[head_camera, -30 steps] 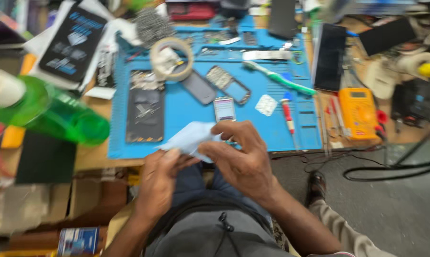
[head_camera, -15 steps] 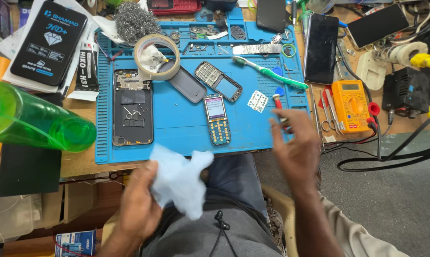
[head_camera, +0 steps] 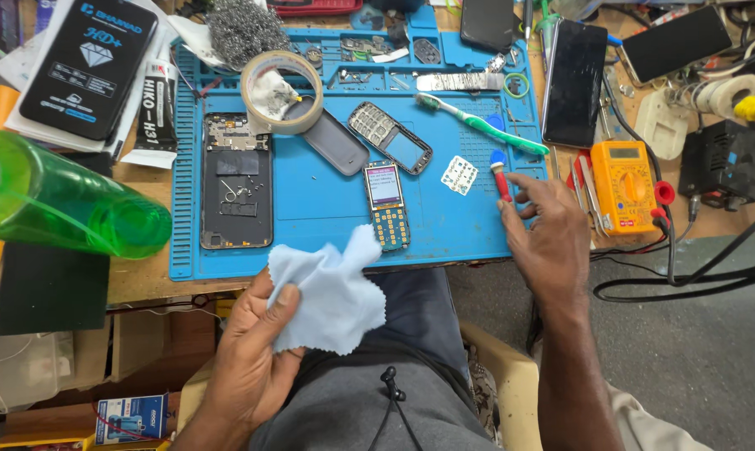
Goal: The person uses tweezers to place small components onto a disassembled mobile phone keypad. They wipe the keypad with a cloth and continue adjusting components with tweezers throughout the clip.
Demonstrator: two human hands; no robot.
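Note:
My left hand (head_camera: 256, 355) holds a pale blue cleaning cloth (head_camera: 331, 288) over my lap, just below the front edge of the blue work mat (head_camera: 327, 217). My right hand (head_camera: 544, 238) rests at the mat's right front corner, its fingertips touching a red-handled screwdriver (head_camera: 502, 179); whether it grips the tool I cannot tell. A small keypad phone (head_camera: 386, 205) with a lit screen lies on the mat between my hands. Its grey back cover (head_camera: 335, 142) and front frame (head_camera: 390, 138) lie just beyond it.
A tape roll (head_camera: 281, 90), an opened smartphone (head_camera: 235, 179), a green toothbrush (head_camera: 477, 123) and a small white card (head_camera: 459, 175) sit on the mat. An orange multimeter (head_camera: 624, 184) and black cables (head_camera: 695, 267) lie to the right. A green bottle (head_camera: 68, 200) lies left.
My right hand let go of the cloth and reached right and forward to the red screwdriver. My left hand kept the cloth and dropped to my lap. The keypad phone now lies on the mat.

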